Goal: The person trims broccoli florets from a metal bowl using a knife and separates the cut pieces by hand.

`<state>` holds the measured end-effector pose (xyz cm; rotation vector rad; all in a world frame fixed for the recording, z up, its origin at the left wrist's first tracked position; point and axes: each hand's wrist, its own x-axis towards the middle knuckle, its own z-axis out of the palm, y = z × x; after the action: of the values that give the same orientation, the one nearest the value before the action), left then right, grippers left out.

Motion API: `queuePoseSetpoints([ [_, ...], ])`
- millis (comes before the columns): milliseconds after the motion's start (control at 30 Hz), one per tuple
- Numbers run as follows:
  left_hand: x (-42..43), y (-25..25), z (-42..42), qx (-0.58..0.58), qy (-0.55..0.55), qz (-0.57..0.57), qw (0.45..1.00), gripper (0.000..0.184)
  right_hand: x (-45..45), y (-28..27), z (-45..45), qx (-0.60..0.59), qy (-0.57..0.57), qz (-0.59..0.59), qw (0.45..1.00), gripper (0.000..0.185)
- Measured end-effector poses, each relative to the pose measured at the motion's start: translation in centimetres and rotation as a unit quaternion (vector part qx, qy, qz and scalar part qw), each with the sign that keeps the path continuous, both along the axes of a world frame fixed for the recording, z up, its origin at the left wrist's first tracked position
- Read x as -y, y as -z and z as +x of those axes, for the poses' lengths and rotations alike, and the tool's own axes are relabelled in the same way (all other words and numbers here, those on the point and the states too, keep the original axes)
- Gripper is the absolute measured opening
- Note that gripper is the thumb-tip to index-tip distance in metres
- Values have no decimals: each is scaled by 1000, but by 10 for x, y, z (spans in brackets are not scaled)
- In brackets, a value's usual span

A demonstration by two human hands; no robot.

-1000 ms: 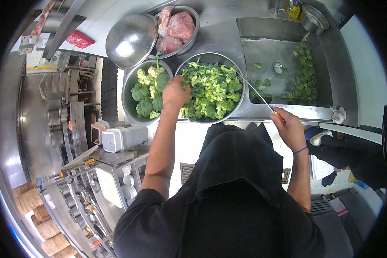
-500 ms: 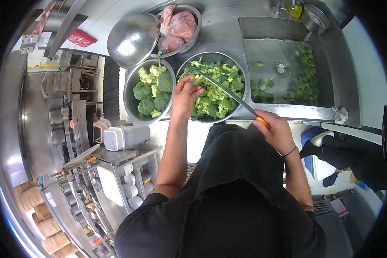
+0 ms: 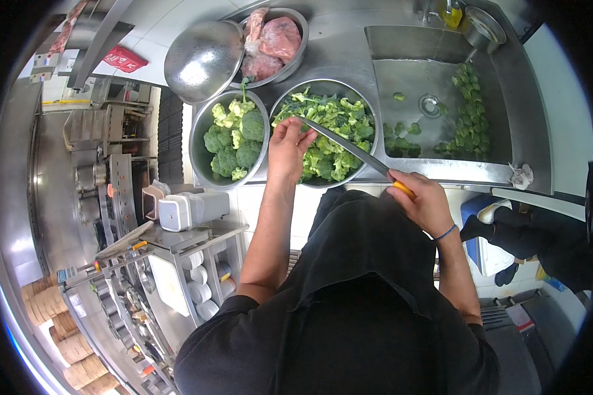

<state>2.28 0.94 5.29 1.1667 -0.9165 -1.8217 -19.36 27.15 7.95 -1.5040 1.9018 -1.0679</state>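
A long knife point(image 3: 349, 146) with a yellow handle is gripped in my right hand point(image 3: 420, 197), its blade slanting up and left over a steel bowl point(image 3: 376, 135). That bowl is full of cut broccoli florets point(image 3: 333, 164). At the bowl's left rim, my left hand point(image 3: 287, 148) has its fingers curled together beside the knife tip. Whatever those fingers pinch, if anything, is hidden. Just left of this hand stands a second steel bowl point(image 3: 194, 141) holding larger broccoli heads point(image 3: 225, 160).
On the right is a sink point(image 3: 402, 79) with water and floating broccoli florets point(image 3: 469, 118). Behind the bowls, a basin point(image 3: 300, 59) holds bagged raw meat point(image 3: 280, 38), with a perforated steel bowl point(image 3: 204, 60) leaning beside it. A trolley point(image 3: 178, 240) stands lower left; another person's legs point(image 3: 527, 230) show right.
My left hand has shifted slightly right and down. The knife tip has moved a little left and down, close to my left fingertips. The bowls stay in place.
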Motion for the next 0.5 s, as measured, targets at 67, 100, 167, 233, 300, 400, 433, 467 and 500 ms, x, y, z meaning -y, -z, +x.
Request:
queuePoseSetpoints([
  [67,-3,-2,-2,-12,-3,14,1000,15,0,3,0,-2,2,-4,1000,36],
  [100,-5,-2,-3,-18,-4,21,1000,14,0,4,1,-7,6,-4,1000,36],
  [167,-8,1,-4,-21,0,-1,1000,12,1,4,1,-23,13,-2,1000,37],
  [233,-11,5,-3,-14,10,-20,1000,11,3,1,2,-46,19,2,999,38],
  [300,-15,5,-4,-1,25,-38,999,10,4,3,3,-59,21,-7,998,38],
  [400,-21,4,-7,33,56,-59,996,11,9,0,6,-65,24,7,998,39],
  [433,-24,5,-6,49,73,-68,994,12,10,-1,7,-64,24,17,998,40],
  [467,-27,7,-6,65,91,-76,991,13,12,1,7,-70,27,20,997,39],
  [500,-31,7,-6,80,109,-84,987,14,15,5,6,-76,31,22,996,39],
])
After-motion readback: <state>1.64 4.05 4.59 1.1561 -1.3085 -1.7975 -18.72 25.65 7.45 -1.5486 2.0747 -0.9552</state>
